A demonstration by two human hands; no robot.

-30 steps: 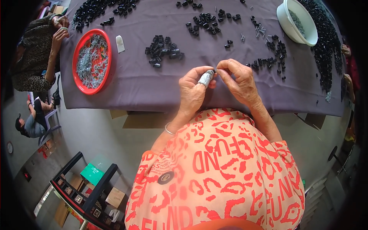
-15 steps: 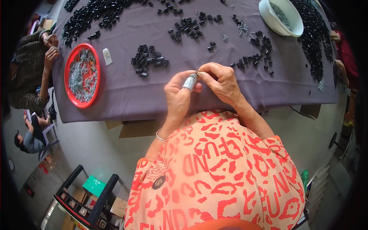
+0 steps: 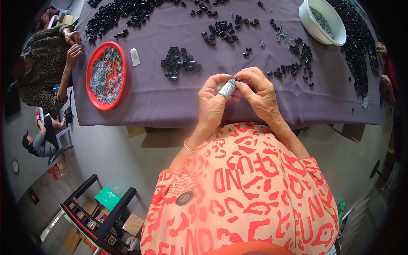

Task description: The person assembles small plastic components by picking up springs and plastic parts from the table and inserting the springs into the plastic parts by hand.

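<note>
Purple-grey tablecloth (image 3: 148, 93) lying creased, grey floor (image 3: 106, 146) showing below, one red tray (image 3: 121, 88) and one white bowl (image 3: 318, 32) standing, right hand (image 3: 260, 91) pinching one dark piece (image 3: 237, 79) over the cloth, left hand (image 3: 212, 98) curling alongside, its hold unclear

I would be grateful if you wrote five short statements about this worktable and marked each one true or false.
1. The white bowl stands to the right of the red tray. True.
2. The white bowl is filled with black pieces. False: it holds greyish bits.
3. A flat white piece lies on the cloth beside the red tray. True.
4. A grey wrapping covers the thumb of the left hand. True.
5. The person's hands are far apart. False: the left hand and right hand meet at the fingertips, where something small and dark shows.
</note>
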